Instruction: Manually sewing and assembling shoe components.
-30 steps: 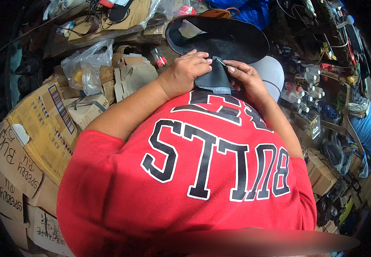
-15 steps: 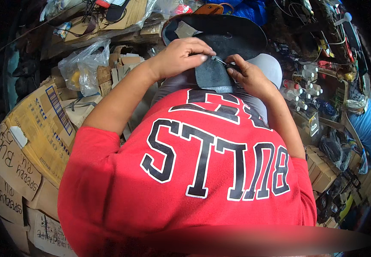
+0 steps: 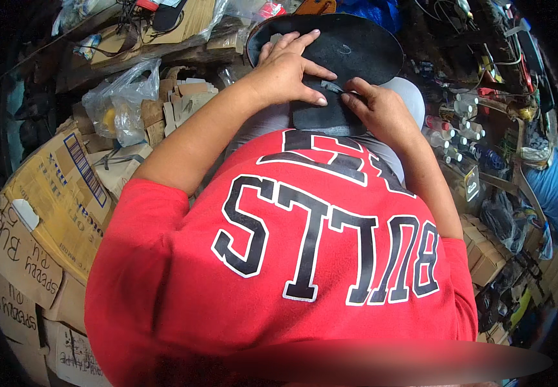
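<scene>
My left hand (image 3: 284,72) is open above a wide black basin (image 3: 372,48), its fingers spread and its thumb apart from the forefinger. A small dark grey strip (image 3: 332,86) lies between the two hands, close to the left fingertips. My right hand (image 3: 382,108) is closed in a pinch at the strip's right end; whatever else sits in its palm is hidden. Under both hands, a flat dark slab (image 3: 321,117) rests across my lap and reaches to the basin.
Cardboard boxes (image 3: 53,213) are stacked on my left, with a clear plastic bag (image 3: 124,106) beyond them. Several small bottles (image 3: 462,129) stand to the right. Ahead on the left is a cluttered wooden bench (image 3: 156,48). A blue cloth or sheet (image 3: 546,187) hangs at far right.
My left hand has gone from a pinch to spread fingers and moved slightly up and forward. The dark-handled metal tool seen in my right hand earlier no longer shows clearly.
</scene>
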Demonstrator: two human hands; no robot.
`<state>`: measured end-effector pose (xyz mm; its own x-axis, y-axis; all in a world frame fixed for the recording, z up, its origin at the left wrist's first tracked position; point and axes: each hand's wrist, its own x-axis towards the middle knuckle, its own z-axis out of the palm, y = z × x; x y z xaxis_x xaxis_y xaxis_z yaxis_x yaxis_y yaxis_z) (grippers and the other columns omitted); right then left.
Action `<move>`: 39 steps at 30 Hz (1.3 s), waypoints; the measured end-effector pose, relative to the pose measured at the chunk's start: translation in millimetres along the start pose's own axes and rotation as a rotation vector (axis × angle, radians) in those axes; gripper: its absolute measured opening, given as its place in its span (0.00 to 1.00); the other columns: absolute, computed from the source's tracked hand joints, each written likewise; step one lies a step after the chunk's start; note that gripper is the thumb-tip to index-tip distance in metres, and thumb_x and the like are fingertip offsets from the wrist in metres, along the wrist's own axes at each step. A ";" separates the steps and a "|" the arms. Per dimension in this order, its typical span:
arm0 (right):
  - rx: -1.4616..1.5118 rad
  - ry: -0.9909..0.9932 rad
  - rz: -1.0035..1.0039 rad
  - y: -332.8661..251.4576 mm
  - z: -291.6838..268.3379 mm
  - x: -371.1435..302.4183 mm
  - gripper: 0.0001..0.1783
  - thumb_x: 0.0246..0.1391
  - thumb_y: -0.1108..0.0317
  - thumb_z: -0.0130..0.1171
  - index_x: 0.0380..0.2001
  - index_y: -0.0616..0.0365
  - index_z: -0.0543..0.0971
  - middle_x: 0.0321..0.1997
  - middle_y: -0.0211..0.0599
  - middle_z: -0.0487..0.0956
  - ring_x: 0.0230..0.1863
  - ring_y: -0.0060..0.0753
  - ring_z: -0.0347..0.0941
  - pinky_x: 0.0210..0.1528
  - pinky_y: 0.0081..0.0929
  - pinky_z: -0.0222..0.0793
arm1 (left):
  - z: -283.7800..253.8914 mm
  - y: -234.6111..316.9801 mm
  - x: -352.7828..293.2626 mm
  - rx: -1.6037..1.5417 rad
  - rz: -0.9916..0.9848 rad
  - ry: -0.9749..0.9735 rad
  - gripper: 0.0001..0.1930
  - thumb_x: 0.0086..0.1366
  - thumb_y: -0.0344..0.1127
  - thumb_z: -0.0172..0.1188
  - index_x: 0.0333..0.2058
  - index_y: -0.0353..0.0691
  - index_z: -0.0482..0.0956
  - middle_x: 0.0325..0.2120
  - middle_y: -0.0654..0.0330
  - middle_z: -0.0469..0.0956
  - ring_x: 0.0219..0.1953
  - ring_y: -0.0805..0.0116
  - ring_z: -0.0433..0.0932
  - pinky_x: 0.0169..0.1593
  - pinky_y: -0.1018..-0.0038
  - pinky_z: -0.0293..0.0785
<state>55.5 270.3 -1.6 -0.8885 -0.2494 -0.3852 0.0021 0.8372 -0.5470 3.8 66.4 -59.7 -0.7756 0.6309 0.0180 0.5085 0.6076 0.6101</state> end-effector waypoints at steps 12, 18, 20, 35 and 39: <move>-0.064 -0.017 -0.061 1.2 1.6 7.1 0.13 0.54 0.60 0.52 0.36 0.56 0.75 0.29 0.49 0.77 0.33 0.51 0.74 0.34 0.38 0.67 | 0.1 6.8 3.1 0.029 -0.079 -0.036 0.25 0.33 0.49 0.73 0.37 0.64 0.82 0.63 0.59 0.52 0.63 0.52 0.49 0.62 0.54 0.46; -0.079 -0.042 -0.045 1.3 2.1 9.0 0.14 0.54 0.56 0.50 0.39 0.51 0.76 0.30 0.48 0.78 0.34 0.52 0.74 0.37 0.42 0.68 | 1.7 0.2 4.1 -0.016 -0.064 -0.074 0.26 0.34 0.52 0.72 0.39 0.68 0.81 0.64 0.59 0.49 0.65 0.49 0.44 0.61 0.42 0.40; -0.068 -0.043 -0.051 1.9 1.8 9.3 0.14 0.54 0.57 0.50 0.39 0.51 0.76 0.30 0.48 0.78 0.34 0.52 0.74 0.37 0.42 0.68 | 2.0 -0.2 4.1 -0.027 -0.062 -0.076 0.26 0.34 0.52 0.72 0.39 0.68 0.81 0.64 0.59 0.49 0.65 0.49 0.44 0.61 0.44 0.40; 0.286 -0.109 -0.032 17.4 11.4 17.2 0.14 0.53 0.58 0.53 0.38 0.56 0.76 0.30 0.49 0.78 0.32 0.48 0.75 0.36 0.35 0.68 | 4.5 -3.9 5.3 -0.115 -0.036 -0.022 0.26 0.32 0.46 0.74 0.37 0.60 0.83 0.63 0.57 0.51 0.64 0.52 0.47 0.64 0.59 0.47; 0.300 -0.108 0.001 25.6 11.9 16.6 0.14 0.53 0.59 0.54 0.38 0.57 0.76 0.29 0.49 0.78 0.31 0.47 0.75 0.34 0.35 0.68 | 3.8 -5.4 4.5 -0.148 -0.023 -0.028 0.26 0.32 0.45 0.74 0.38 0.60 0.83 0.63 0.57 0.50 0.64 0.52 0.45 0.64 0.59 0.46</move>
<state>46.3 281.8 -30.9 -0.8348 -0.3122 -0.4534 0.1522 0.6605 -0.7352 -1.1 67.8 -66.0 -0.7746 0.6321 -0.0187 0.4283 0.5461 0.7200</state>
